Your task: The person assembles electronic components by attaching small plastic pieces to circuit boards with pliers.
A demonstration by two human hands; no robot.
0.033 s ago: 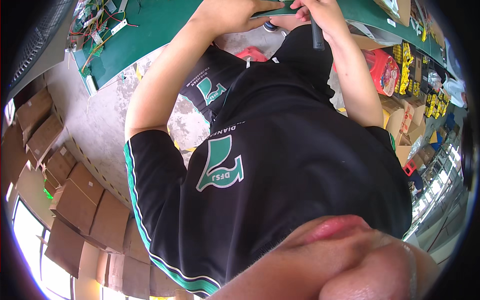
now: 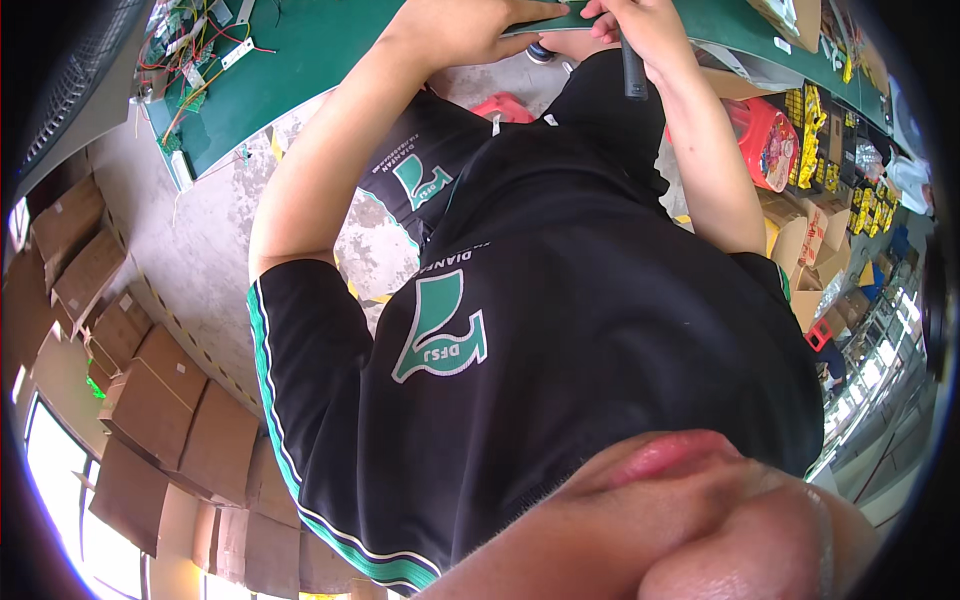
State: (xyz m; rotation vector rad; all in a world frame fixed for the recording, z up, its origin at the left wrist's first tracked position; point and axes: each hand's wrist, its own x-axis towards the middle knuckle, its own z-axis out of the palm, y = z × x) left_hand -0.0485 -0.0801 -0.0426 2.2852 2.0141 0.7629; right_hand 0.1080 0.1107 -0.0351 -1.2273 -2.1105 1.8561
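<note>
The one head-worn fisheye camera looks steeply down: the wearer's face (image 2: 700,520) nearest, between four and five o'clock, black short-sleeved shirt (image 2: 600,310) mid-view, hands (image 2: 462,30) farther off toward twelve.

wires (image 2: 195,60) lie on the table (image 2: 300,55), left of the left hand (image 2: 455,30).

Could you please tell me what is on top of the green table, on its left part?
On the green table, tangled wires and small white strips lie there. Whatever is directly beneath them, or behind the left hand, is covered.
</note>
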